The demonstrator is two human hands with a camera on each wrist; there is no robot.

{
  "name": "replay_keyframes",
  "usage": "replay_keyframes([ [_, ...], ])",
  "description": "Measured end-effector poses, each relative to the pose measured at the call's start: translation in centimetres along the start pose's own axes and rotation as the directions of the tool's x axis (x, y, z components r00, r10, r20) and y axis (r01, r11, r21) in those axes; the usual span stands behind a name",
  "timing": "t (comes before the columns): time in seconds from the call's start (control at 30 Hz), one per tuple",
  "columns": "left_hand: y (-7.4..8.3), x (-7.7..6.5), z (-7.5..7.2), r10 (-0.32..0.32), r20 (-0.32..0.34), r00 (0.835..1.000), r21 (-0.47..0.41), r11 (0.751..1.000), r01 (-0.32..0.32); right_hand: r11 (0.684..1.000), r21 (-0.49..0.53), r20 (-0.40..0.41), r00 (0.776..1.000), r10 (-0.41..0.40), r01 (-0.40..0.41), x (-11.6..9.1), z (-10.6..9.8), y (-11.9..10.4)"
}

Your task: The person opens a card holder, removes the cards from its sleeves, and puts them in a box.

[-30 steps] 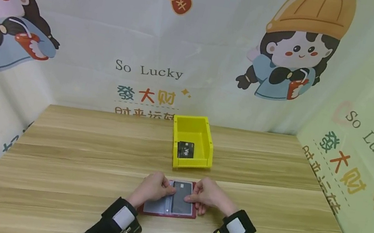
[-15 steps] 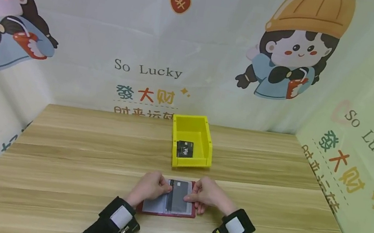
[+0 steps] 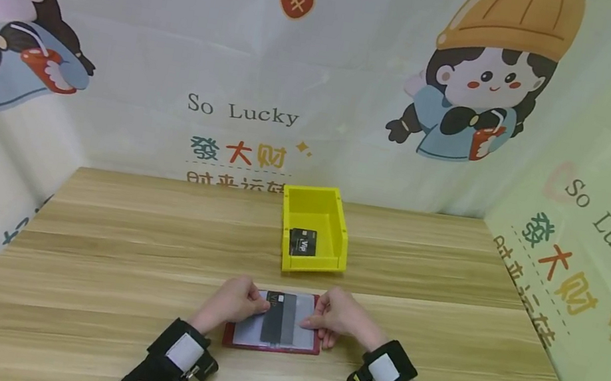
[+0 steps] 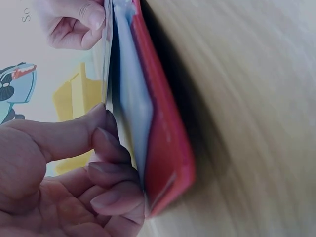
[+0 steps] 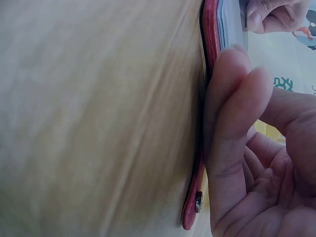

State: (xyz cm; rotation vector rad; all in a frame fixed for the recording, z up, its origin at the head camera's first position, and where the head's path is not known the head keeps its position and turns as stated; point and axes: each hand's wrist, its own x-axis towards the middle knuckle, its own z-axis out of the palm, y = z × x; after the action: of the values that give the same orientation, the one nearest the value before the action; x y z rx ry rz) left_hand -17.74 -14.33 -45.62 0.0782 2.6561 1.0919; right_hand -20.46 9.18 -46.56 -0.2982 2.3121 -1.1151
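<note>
A red card holder [image 3: 228, 338] lies spread on the table, with clear plastic sleeves inside. A dark card [image 3: 271, 326] juts leftward from the right-hand sleeve [image 3: 303, 338]; its paler right part shows through the plastic. My left hand [image 3: 232, 305] pinches the card's left edge between thumb and forefinger. Seen edge-on in the left wrist view, the card rises over the holder's red cover [image 4: 170, 158]. At the holder's right edge, my right hand [image 3: 343, 318] pinches the sleeve side and cover. The right wrist view has its fingertips at the stacked sleeve edges [image 5: 227, 27].
Behind the holder stands a yellow bin [image 3: 323, 264] with a black card marked "Vip" [image 3: 303, 243] inside. A strap with a metal snap [image 5: 198, 201] extends from the holder under the right hand. Printed cloth [image 3: 358, 91] walls off the table's back and sides.
My left hand has moved left, drawing the dark card partly out of the right-hand sleeve. My right hand has stayed at the holder's right edge.
</note>
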Motion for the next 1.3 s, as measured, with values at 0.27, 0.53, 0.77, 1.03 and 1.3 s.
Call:
replay_keyframes([
  [0.27, -0.9, -0.1, -1.2, 0.007, 0.021, 1.000, -0.005, 1.000, -0.007, 1.000, 0.003, -0.001, 1.000, -0.003, 0.003, -0.1, 0.0, -0.1],
  [0.53, -1.7, -0.4, -2.4, 0.025, 0.051, 0.998, -0.082, 0.996, -0.021, 1.000, 0.001, 0.007, 1.000, -0.005, 0.005, -0.1, 0.0, -0.1],
  [0.77, -1.5, -0.6, -3.1, -0.032, 0.050, 0.998, -0.146, 0.989, 0.039, 0.998, -0.012, 0.015, 0.998, -0.066, 0.067, -0.2, -0.2, 0.1],
  [1.03, -0.8, -0.3, -2.7, 0.004, 0.071, 0.997, -0.177, 0.984, 0.008, 0.979, 0.026, 0.048, 0.978, -0.204, 0.203, 0.0, -0.1, 0.1],
  [1.3, -0.1, 0.3, -1.5, 0.026, 0.061, 0.998, -0.210, 0.978, -0.013, 0.969, 0.192, 0.086, 0.981, -0.174, 0.155, -0.2, 0.6, -0.4],
])
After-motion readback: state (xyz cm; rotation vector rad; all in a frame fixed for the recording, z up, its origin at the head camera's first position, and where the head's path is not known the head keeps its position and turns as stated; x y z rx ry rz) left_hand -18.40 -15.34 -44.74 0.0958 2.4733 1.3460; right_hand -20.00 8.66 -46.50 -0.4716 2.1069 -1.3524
